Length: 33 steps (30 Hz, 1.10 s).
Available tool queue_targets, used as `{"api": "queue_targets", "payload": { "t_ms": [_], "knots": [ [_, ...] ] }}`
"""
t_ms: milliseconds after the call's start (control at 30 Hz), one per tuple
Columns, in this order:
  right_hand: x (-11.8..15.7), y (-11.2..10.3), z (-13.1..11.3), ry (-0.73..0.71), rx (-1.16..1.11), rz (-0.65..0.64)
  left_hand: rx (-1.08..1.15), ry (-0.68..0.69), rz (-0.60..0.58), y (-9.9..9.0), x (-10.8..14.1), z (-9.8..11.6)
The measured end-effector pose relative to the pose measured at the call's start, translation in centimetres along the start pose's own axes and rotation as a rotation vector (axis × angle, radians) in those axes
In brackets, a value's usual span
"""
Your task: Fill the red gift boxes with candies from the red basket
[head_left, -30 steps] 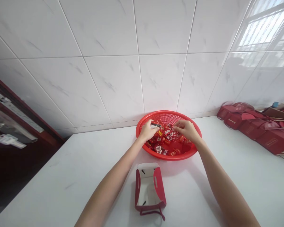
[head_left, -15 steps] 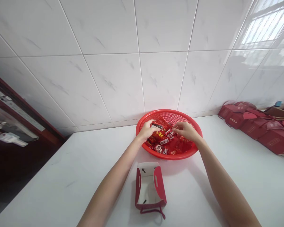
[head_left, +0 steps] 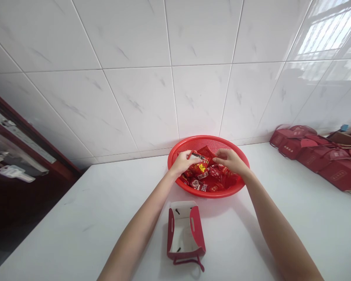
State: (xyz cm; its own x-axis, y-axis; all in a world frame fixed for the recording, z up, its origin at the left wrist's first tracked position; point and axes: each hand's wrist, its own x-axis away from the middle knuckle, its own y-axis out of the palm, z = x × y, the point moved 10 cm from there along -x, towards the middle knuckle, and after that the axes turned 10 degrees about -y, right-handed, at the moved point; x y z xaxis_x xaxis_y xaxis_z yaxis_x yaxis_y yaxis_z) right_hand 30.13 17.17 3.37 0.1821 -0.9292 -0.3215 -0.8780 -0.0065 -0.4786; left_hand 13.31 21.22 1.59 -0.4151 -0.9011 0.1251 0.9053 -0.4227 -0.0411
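A red plastic basket (head_left: 212,193) with small-holed sides stands against the wall, filled with shiny red snack packets (head_left: 197,184). Over its left part, my left hand (head_left: 181,162) is closed around a red and gold packet (head_left: 202,160). My right hand (head_left: 230,160) is above the right part, thumb and fingers pinched at the edge of a dark red packet (head_left: 207,152). Its fingertips partly hide that packet. In front of the basket, between my forearms, sits an open red box (head_left: 198,230) with a white inside and a dark red cord handle.
Several closed red boxes (head_left: 310,150) with cord handles line the wall at the right. The white countertop (head_left: 105,203) ends at a slanting left edge. Beyond it are a dark red door (head_left: 23,132) and keys (head_left: 16,172). White tiles (head_left: 134,101) rise behind.
The packets between my hands have shifted: a dark red one now shows behind the gold one, reaching toward my right fingers. Both hands stay over the basket. The open box has not moved.
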Motion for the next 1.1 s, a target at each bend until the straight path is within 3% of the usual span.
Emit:
{"api": "queue_targets", "payload": {
  "t_ms": [300, 433, 633, 1100],
  "knots": [
    [0.2, -1.8, 0.7, -0.002, -0.025, 0.207, 0.123, 0.075, 0.314, -3.8, -0.3, 0.0],
    [0.3, -2.8, 0.5, -0.046, 0.01, 0.329, 0.168, 0.077, 0.399, -4.6, -0.3, -0.2],
    [0.4, -3.7, -0.3, -0.126, 0.086, 0.439, 0.169, 0.049, 0.405, -4.5, -0.2, -0.5],
    [0.3, -3.4, -0.8, -0.179, 0.151, 0.4, 0.235, 0.053, 0.4, -4.5, 0.0, -0.3]
  ]
}}
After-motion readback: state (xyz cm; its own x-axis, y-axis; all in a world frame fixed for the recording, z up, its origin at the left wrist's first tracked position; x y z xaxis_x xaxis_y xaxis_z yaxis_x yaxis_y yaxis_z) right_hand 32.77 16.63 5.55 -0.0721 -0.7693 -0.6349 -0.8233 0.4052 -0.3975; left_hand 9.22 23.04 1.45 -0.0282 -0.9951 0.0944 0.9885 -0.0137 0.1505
